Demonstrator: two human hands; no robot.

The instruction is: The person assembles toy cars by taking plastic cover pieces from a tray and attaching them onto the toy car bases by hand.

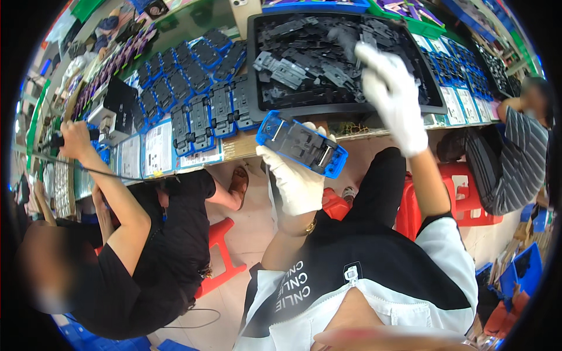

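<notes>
A blue toy car body (268,130) lies underside up in my left hand (295,178), which wears a white glove and grips it from below. A black chassis plate (298,143) sits in the body, with a metal axle near one end. My right hand (389,93), also gloved in white, is over a large black tray (345,108) of loose black chassis parts (284,69). Its fingers look bent together, and a dark grey plastic part (344,40), smeared by motion, shows at their tips. The exact shape of that part is not clear.
Rows of blue car bodies with black chassis (199,123) stand on the table left of the tray, more (453,64) to its right. A co-worker at left holds a dark tool (76,139) beside a black box (124,108). Another person sits at right. Red stools (222,257) stand below.
</notes>
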